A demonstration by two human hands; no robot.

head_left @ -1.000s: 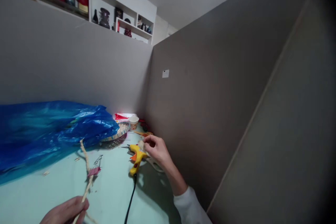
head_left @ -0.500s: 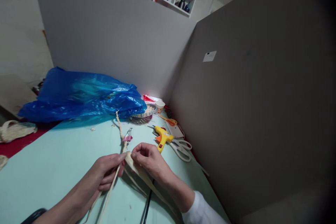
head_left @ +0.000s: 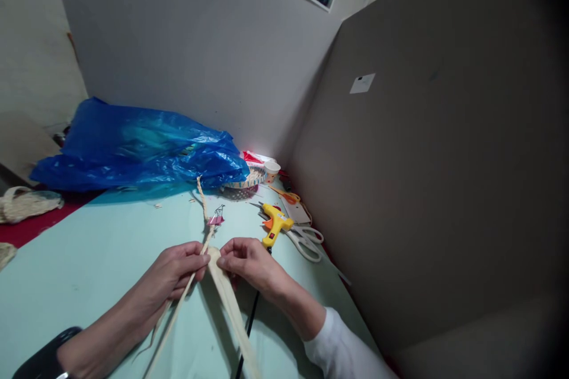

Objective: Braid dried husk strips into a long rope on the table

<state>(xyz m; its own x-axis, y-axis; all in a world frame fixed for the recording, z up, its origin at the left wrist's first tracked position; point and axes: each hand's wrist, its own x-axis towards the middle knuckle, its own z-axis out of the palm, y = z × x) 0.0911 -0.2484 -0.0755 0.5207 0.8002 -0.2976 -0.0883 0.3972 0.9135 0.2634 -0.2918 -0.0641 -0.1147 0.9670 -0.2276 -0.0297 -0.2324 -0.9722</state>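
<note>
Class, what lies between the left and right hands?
Between the left hand and right hand, the head view shows a pale strip, its upper end right between them.

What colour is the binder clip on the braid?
Pink, with silvery wire handles; the head view shows it best.

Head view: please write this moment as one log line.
left hand: holds strand | right hand: holds wide strip | pink clip: on braid

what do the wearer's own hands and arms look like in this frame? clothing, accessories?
Left hand: no glove, bare forearm, wide black band at the frame's lower edge with a small shiny silvery part; can't tell whether it's a watch. Right hand: no glove, plain whitish long sleeve ending near the wrist. No markings or cables visible on either.
</note>
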